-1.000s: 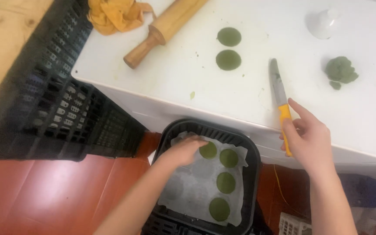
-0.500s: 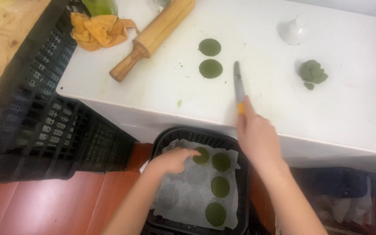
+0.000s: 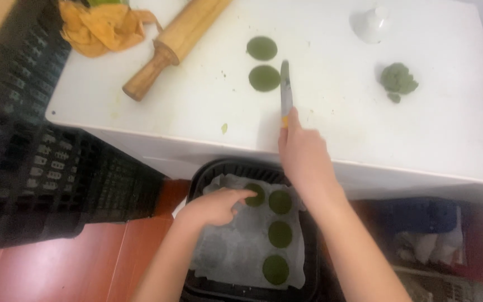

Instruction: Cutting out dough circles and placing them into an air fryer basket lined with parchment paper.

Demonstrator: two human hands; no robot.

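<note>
Green dough discs are what both hands are busy with. The right hand (image 3: pixel 303 154) is closed around the yellow handle of a knife (image 3: pixel 285 92), fingers wrapped tight with the index finger stretched along the top; the grey blade points straight ahead of the grip, and its tip lies just beside the nearer of two flat discs on the table (image 3: pixel 264 78), at that disc's right edge. The second of those discs sits just beyond the first, a little further from the hand. Below and to the left of that grip, the left hand (image 3: pixel 214 207) holds nothing: it is loosely curled, with its index fingertip pressed on the top-left disc in the basket (image 3: pixel 255 194). Three more discs lie right of and behind that fingertip on the white paper liner (image 3: pixel 225 257), one alongside and two in a column toward the person. The liner sits inside a black basket (image 3: pixel 197 179), which stands lower than the white table (image 3: pixel 448 140). Far ahead and to the left of the knife hand lies a wooden rolling pin (image 3: pixel 177 45), with a crumpled orange cloth (image 3: pixel 99 28) beside its far end. Off to the right of the blade rests a lump of green dough (image 3: pixel 398 79), and beyond it a small white cup-shaped object (image 3: pixel 371 23). A black plastic crate (image 3: pixel 34 168) stands left of the basket.
</note>
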